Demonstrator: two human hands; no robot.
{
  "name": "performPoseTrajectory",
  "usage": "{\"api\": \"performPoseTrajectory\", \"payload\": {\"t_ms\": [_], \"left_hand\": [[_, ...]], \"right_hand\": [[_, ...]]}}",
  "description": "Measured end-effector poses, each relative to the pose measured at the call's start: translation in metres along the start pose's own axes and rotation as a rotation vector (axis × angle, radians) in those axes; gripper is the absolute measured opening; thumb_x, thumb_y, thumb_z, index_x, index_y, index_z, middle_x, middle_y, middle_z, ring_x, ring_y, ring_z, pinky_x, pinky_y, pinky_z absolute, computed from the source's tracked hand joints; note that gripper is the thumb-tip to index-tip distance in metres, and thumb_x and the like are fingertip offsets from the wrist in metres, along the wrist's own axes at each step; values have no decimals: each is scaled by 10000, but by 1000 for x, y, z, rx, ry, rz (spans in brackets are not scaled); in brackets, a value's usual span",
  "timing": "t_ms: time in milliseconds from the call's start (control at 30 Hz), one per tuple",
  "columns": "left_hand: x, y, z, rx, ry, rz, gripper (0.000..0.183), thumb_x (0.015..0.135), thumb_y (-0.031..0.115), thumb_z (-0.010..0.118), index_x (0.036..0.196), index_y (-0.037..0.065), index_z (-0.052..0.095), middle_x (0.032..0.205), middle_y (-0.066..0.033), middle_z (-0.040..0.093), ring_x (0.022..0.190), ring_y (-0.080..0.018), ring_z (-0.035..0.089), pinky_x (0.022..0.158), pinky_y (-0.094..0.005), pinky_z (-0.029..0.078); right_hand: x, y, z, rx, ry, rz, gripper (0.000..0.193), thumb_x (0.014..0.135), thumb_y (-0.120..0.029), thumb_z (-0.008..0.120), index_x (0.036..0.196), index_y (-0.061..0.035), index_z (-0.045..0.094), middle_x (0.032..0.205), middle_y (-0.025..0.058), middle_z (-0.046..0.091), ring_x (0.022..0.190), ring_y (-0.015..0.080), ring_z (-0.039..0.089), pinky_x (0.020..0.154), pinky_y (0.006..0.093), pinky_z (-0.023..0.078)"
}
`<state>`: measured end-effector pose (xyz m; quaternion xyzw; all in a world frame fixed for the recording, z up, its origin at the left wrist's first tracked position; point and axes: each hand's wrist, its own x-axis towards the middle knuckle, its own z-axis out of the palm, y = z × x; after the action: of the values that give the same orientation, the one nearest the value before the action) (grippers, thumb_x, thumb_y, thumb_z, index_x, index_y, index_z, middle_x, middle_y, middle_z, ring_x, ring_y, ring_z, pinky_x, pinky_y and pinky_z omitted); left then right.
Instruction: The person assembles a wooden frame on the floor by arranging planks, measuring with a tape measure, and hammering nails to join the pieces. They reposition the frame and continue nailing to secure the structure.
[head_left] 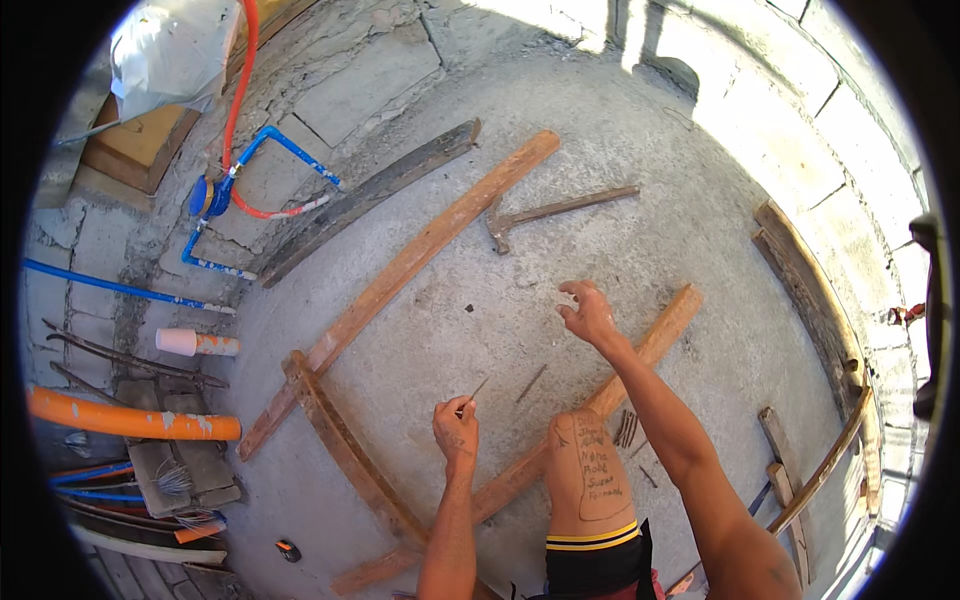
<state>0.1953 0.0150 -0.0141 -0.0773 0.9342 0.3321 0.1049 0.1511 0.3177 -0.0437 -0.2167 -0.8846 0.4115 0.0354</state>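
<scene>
Pinched between the fingers of my left hand (457, 432) is a thin nail (480, 390), its point tilted up and to the right. My right hand (588, 312) is in the air over the floor with its fingers apart and nothing in it. Beyond it lies a hammer (570, 207) with a wooden handle, its head toward the left. One long wooden beam (430, 250) runs diagonally on the left; a second beam (648, 345) passes by my leg. A shorter board (350, 455) crosses both at their near ends. Another nail (532, 383) rests on the floor between my hands.
Several nails (627, 428) lie in a bunch beside my leg. A tape measure (288, 550) is at the lower left. Blue pipes (212, 197) and an orange pipe (135, 414) come off the left block wall. A grey plank (370, 205) and right-hand timbers (810, 285) line the walls.
</scene>
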Motion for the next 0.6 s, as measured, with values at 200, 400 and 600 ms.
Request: {"api": "performPoseTrajectory", "payload": {"t_ms": [200, 400, 600], "left_hand": [[76, -72, 40, 34, 347, -141, 202, 879, 141, 770, 1067, 76, 743, 1009, -110, 687, 929, -297, 666, 795, -418, 546], [71, -117, 53, -409, 610, -6, 209, 917, 148, 742, 1101, 50, 727, 966, -102, 672, 883, -252, 659, 754, -367, 544], [90, -142, 27, -322, 455, 77, 179, 912, 152, 755, 1068, 64, 750, 985, -99, 684, 833, -234, 674, 726, -336, 551]], "right_hand": [[191, 29, -4, -630, 112, -205, 697, 795, -67, 717, 1445, -127, 472, 1398, 158, 513, 1274, 364, 532, 983, 558, 453], [215, 56, 24, -815, 29, -526, 778, 821, -154, 768, 1499, -136, 387, 1436, 170, 493, 1317, 371, 491, 1092, 616, 357], [191, 33, 12, -1029, -240, -300, 512, 741, 9, 686, 1227, -78, 553, 1141, 190, 641, 1061, 404, 655, 903, 510, 533]]}}
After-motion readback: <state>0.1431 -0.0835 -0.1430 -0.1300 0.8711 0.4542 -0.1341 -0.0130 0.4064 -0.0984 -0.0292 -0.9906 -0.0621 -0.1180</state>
